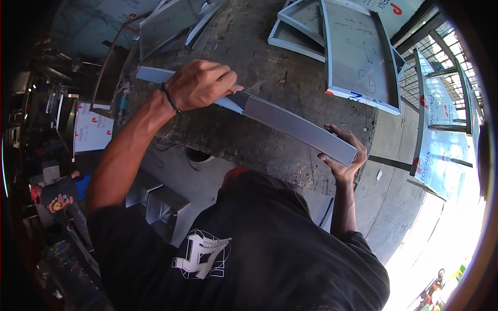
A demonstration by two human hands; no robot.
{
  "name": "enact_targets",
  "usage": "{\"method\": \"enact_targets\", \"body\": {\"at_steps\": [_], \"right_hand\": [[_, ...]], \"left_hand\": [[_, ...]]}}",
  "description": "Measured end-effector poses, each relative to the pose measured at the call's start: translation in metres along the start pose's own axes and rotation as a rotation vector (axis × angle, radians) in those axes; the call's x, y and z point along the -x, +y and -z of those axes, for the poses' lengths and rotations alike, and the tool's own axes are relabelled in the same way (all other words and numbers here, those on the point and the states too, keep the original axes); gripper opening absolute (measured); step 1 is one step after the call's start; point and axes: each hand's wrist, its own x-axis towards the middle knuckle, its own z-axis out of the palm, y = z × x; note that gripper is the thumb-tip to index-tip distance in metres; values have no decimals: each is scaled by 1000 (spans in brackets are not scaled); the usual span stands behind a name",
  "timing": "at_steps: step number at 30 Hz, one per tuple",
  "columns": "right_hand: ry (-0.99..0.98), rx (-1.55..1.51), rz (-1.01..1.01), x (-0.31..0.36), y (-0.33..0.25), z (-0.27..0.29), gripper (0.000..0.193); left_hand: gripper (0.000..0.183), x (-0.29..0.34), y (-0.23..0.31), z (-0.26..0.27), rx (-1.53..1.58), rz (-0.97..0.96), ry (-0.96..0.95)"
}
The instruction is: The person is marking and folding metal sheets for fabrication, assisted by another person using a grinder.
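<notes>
A long grey sheet-metal strip (298, 127) lies slantwise above the near side of the dark workbench (259, 67). My right hand (355, 149) wraps round its right end, thumb on the near edge and fingers on the far edge. Over the strip's other end is my left hand (202, 85), with a dark braided band on the wrist. Its fingers are curled closed; what they pinch is hidden. A pale blue strip (155, 75) runs under this hand and meets the grey metal near its middle; whether it is film or metal I cannot tell.
Shallow metal trays (358, 52) with pale rims are stacked at the bench's far right. More metal panels (168, 28) lean at the far left. Film-covered sheets (441, 124) stand on the right. A person (57, 199) is at the left, near metal box shapes (163, 207) below the bench.
</notes>
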Motion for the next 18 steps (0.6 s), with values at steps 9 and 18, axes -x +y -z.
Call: {"method": "enact_targets", "body": {"at_steps": [9, 18], "right_hand": [[-7, -70, -45, 3, 16, 6, 72], [177, -116, -204, -13, 20, 5, 84]], "left_hand": [[27, 85, -56, 26, -274, 300, 43], [41, 106, 10, 27, 188, 974, 372]]}}
